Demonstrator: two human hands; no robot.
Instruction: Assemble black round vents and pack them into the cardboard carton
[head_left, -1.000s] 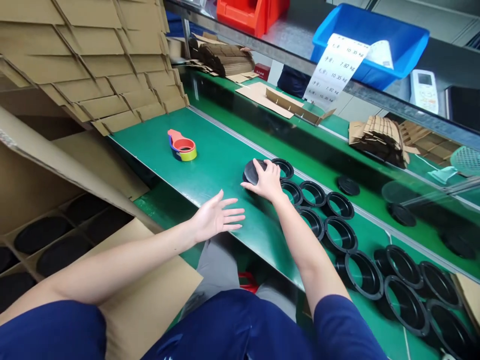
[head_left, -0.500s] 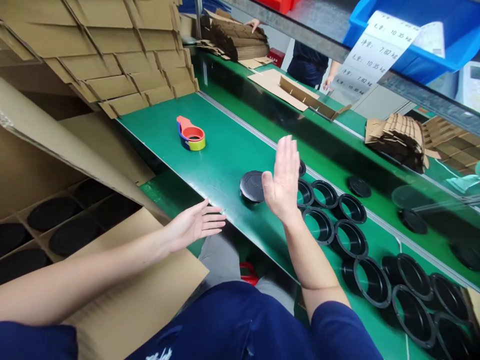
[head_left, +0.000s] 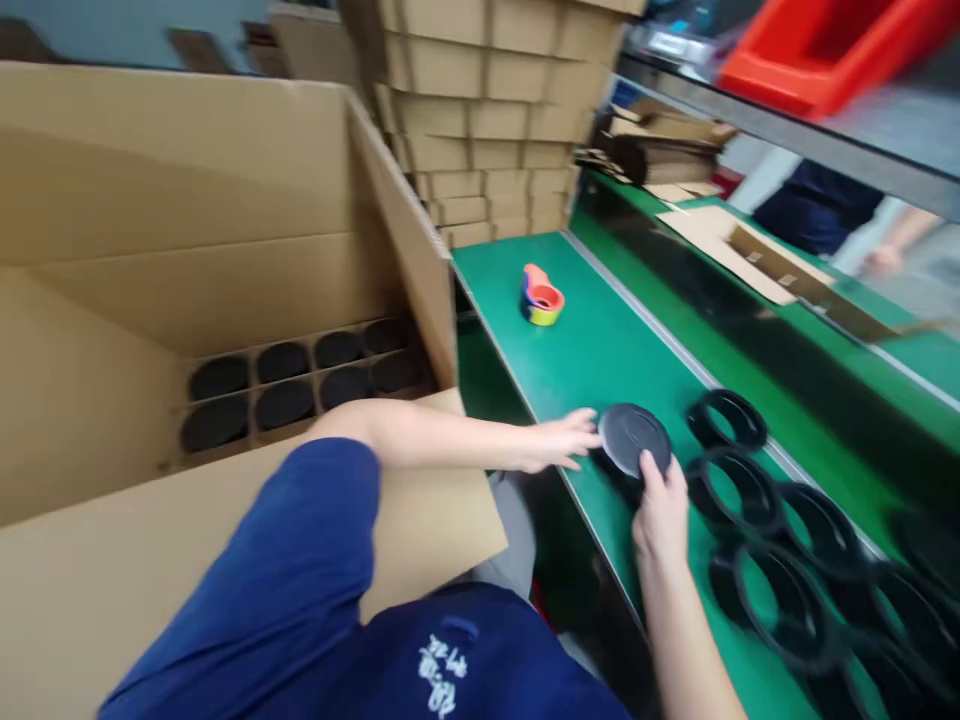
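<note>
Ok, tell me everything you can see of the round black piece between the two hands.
The round black piece looks like plastic: a flat disc top with a faint circular outline and a paler sheen along its left rim, above a darker, partly hidden side. Its top faces up. The right hand's thumb lies over its lower-right edge; the left hand, fingers spread, reaches its left edge, contact unclear. It is over the green worktop; whether it rests there is unclear.

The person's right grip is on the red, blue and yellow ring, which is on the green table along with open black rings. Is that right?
Not quite: in the head view, the right grip is on a round black piece. The coloured ring is indeed on the green table, as are open black rings.
</note>
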